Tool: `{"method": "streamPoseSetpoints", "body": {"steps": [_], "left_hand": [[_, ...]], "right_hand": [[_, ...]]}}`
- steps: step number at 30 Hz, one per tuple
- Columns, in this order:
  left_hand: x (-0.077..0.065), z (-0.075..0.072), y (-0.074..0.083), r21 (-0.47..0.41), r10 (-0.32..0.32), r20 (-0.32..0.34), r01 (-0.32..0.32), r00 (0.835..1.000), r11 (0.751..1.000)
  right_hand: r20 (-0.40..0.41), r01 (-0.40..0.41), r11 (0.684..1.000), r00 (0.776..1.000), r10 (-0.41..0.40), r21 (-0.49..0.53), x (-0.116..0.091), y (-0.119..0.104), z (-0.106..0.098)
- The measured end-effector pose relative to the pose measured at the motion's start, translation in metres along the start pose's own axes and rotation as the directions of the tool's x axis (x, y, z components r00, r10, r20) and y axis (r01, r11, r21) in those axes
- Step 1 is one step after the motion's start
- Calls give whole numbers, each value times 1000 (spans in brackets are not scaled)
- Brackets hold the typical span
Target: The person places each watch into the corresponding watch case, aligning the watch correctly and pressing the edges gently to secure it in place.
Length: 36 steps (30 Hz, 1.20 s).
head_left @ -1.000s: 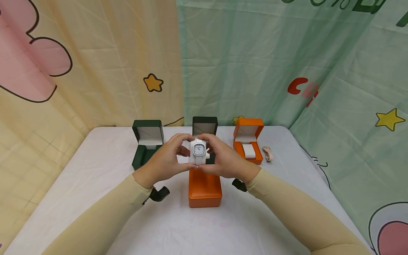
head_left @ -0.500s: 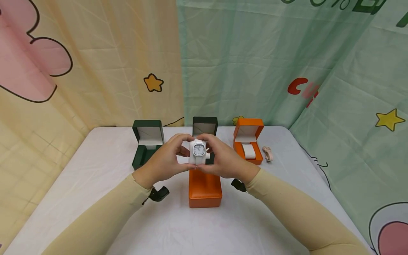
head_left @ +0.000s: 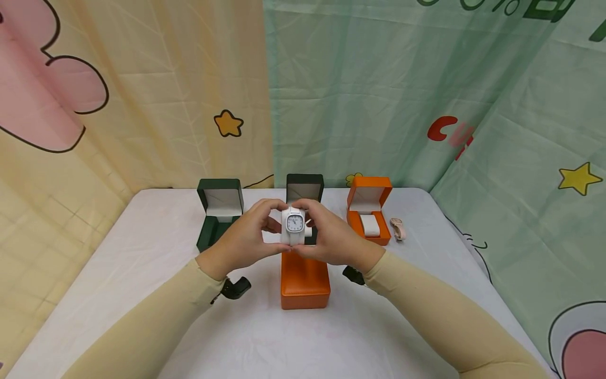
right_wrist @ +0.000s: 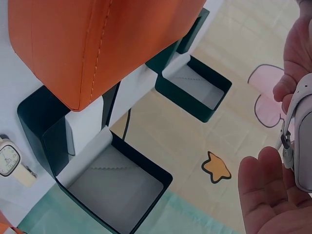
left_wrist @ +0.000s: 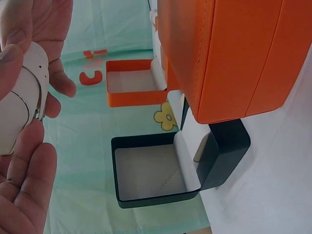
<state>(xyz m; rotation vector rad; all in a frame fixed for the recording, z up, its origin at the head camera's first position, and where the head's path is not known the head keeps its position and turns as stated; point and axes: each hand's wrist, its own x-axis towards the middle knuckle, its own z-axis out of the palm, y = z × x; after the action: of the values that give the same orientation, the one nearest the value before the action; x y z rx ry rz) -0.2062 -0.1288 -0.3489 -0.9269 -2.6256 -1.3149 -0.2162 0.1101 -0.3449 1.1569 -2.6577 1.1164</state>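
In the head view both hands hold up a white watch (head_left: pixel 295 223) with a rounded square dial facing the person. My left hand (head_left: pixel 239 239) grips it from the left, thumb below and index finger above. From the right, my right hand (head_left: pixel 336 237) holds it the same way. The wrist views show its strap (left_wrist: pixel 36 73) looped round a white cushion (right_wrist: pixel 304 141), with a metal buckle at the side. An orange box (head_left: pixel 305 287) with its lid down stands just below the hands. Right behind the watch, a dark green box (head_left: pixel 305 187) has its lid up.
A green box (head_left: pixel 220 197) stands open at the left. An open orange box (head_left: pixel 369 189) at the right holds a white cushion (head_left: pixel 370 225); a pink watch (head_left: pixel 397 229) lies beside it. Another watch (right_wrist: pixel 9 158) lies on the white table (head_left: pixel 236 337). Printed curtains hang behind.
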Motion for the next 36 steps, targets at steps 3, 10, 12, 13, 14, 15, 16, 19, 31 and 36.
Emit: {"method": "streamPoseSetpoints", "body": {"steps": [3, 10, 12, 13, 14, 15, 16, 19, 31, 36], "left_hand": [[0, -1, 0, 6, -1, 1, 1, 1000, 1000], [0, -2, 1, 12, 2, 1, -2, 1000, 1000], [0, -2, 1, 14, 2, 1, -2, 1000, 1000], [0, -2, 1, 14, 2, 1, -2, 1000, 1000], [-1, -2, 0, 15, 2, 2, -2, 1000, 1000], [-1, -2, 0, 16, 2, 1, -2, 1000, 1000], [-1, -3, 0, 20, 1, 1, -1, 1000, 1000], [-1, -3, 0, 25, -1, -2, 1, 1000, 1000], [-3, -5, -1, 20, -10, -6, 10, 1000, 1000], [-3, -5, -2, 17, -13, -5, 13, 1000, 1000]], "right_hand": [[1, -10, 1000, 1000, 10, 2, 0, 0, 0], [3, -12, 1000, 1000, 12, -3, 1, -2, 0], [4, -10, 1000, 1000, 10, -3, 1, -2, 0], [4, -10, 1000, 1000, 10, -3, 2, -3, -1], [4, -11, 1000, 1000, 11, -4, 2, -3, -1], [4, -12, 1000, 1000, 12, -5, 2, -3, 0], [4, -14, 1000, 1000, 14, -6, 2, -3, 0], [1, -21, 1000, 1000, 21, -13, 2, -4, 0], [9, -21, 1000, 1000, 21, 3, 3, -6, 1], [13, -20, 1000, 1000, 20, 0, 4, -6, 2]]}}
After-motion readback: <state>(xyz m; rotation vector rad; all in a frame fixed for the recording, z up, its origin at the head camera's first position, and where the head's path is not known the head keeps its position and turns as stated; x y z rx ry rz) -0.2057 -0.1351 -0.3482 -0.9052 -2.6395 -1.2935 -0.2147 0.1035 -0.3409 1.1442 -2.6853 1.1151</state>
